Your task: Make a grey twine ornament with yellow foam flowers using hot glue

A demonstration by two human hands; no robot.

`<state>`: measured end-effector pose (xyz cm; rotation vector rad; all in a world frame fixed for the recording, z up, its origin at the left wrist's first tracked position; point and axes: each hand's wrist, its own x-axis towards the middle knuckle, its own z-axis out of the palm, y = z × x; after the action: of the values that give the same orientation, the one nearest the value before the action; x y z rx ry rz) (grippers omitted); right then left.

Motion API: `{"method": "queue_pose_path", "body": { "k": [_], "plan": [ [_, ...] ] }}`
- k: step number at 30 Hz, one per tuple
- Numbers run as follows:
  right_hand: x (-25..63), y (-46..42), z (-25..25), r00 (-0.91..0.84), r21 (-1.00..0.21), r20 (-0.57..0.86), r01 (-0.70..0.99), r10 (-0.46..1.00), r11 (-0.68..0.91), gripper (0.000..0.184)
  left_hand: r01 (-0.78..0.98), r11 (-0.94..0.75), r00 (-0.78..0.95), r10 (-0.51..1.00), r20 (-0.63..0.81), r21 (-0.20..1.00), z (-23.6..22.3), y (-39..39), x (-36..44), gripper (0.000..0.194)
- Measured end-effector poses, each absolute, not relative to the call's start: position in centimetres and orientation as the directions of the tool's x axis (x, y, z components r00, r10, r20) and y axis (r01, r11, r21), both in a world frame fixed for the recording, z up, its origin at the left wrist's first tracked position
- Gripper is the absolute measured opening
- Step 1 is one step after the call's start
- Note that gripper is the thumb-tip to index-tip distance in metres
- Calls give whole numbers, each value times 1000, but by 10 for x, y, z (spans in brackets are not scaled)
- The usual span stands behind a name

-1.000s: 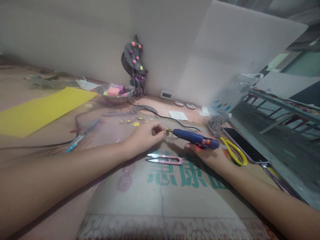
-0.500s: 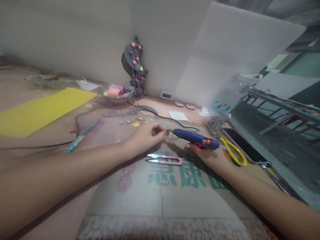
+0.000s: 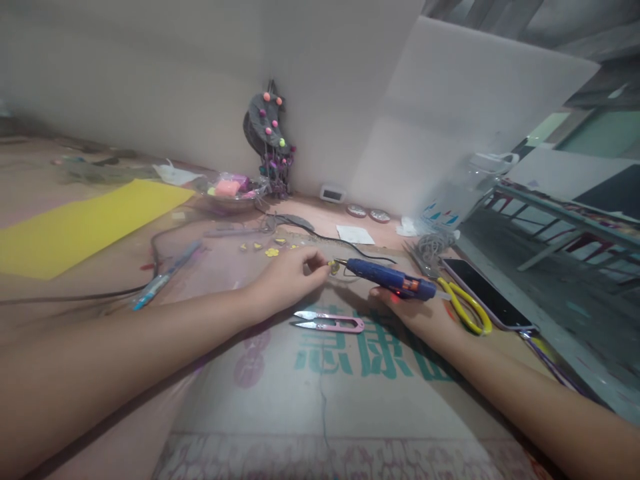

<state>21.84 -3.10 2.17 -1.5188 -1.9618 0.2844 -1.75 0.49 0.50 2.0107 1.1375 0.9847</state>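
Observation:
My right hand (image 3: pixel 407 307) grips a blue glue gun (image 3: pixel 380 273) whose red light glows, its nozzle pointing left. Between the thumb and fingertips of my left hand (image 3: pixel 297 275) is a small yellow piece (image 3: pixel 333 268), too small to make out fully. The nozzle tip is at this piece; whether it touches I cannot tell. Pink thread snips (image 3: pixel 337 323) lie just below my hands on a printed cardboard sheet (image 3: pixel 270 407). Beyond my left hand are a yellow flower shape (image 3: pixel 271 253) and several small yellow-and-grey pieces (image 3: pixel 257 246).
To the right lie yellow-handled scissors (image 3: pixel 470 307), a phone (image 3: pixel 487 293) and a coil of grey cord (image 3: pixel 433 247). A yellow sheet (image 3: pixel 95 223) and a blue pen (image 3: pixel 167 275) lie left. At the back are a bowl (image 3: pixel 235 200), a crescent ornament (image 3: pixel 267 127) and a plastic jug (image 3: pixel 450 193).
The view has shifted very slightly. Both hands, the glue gun and the small yellow piece keep nearly the same position against each other.

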Motion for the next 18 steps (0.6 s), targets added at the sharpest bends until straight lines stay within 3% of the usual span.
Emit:
{"method": "queue_pose_path", "body": {
  "k": [18],
  "plan": [
    [223,-29,18,-145,-530,351,783,925,324,17,423,-424,332,895,299,801,5,4,-17,17]
  ]
}}
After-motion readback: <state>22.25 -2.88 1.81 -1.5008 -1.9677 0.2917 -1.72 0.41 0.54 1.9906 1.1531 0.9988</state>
